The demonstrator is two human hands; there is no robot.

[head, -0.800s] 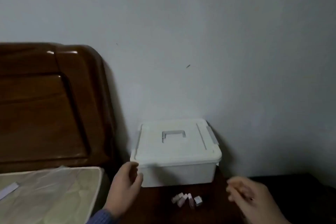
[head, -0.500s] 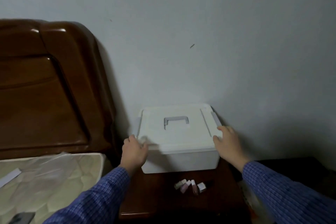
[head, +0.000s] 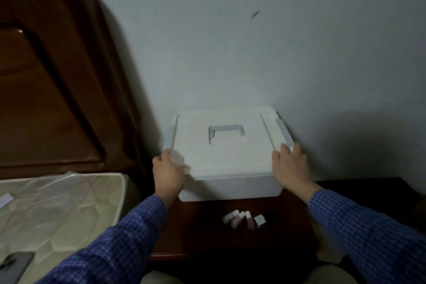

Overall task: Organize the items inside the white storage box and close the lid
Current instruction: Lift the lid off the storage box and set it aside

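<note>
Fingers (head: 166,155) of both hands now curled on lid (head: 221,143) edges of white storage box (head: 230,188), 9 and 3 o'clock (were hovering free). Little bottles (head: 244,218) sit on tabletop (head: 207,237) at box's 6 o'clock; opening looks next.

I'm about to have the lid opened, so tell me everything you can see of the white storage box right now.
The white storage box looks like matte plastic, rectangular with rounded corners. It stands upright on the dark wooden nightstand, against the wall. Its lid is on, with a grey handle lying flat in a recess and a grey latch on each side. The left hand grips its front left corner, the right hand the front right corner. The small bottles in front lie apart from it.
</note>
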